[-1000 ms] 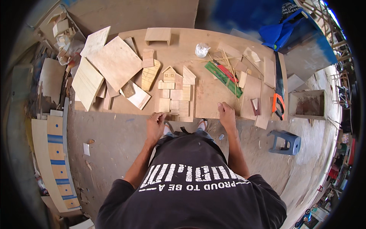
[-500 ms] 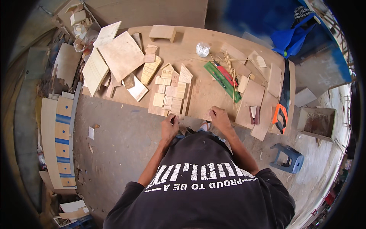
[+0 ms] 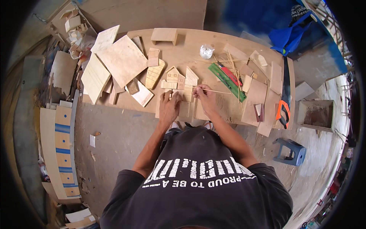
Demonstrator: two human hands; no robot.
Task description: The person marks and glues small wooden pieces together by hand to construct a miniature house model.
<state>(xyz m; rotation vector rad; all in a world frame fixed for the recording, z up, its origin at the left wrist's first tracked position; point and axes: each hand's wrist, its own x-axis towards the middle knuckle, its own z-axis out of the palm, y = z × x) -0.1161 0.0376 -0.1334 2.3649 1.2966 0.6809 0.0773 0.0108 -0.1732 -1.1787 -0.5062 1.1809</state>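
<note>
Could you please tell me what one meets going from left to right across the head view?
Blue-striped panel, large square board, left hand, right hand, green strip, orange-handled saw, open box.

Wooden house [image 3: 175,77]: pale wood, peaked roof, small square windows; upper centre of the frame
Slant-topped block [image 3: 191,77]: pale, pointed; just right of the house
Stick [image 3: 219,91]: thin, pale; nearly level, right end slightly lower

Left hand [image 3: 169,107] and right hand [image 3: 207,100] working near each other

The left forearm [image 3: 153,138] is slanting inward, its hand showing its back and pointing bent fingers [image 3: 165,97] forward. The right forearm [image 3: 230,135] is leaning in from the opposite side, and its hand is closing in a pinch (the fingertips are partly hiding).
</note>
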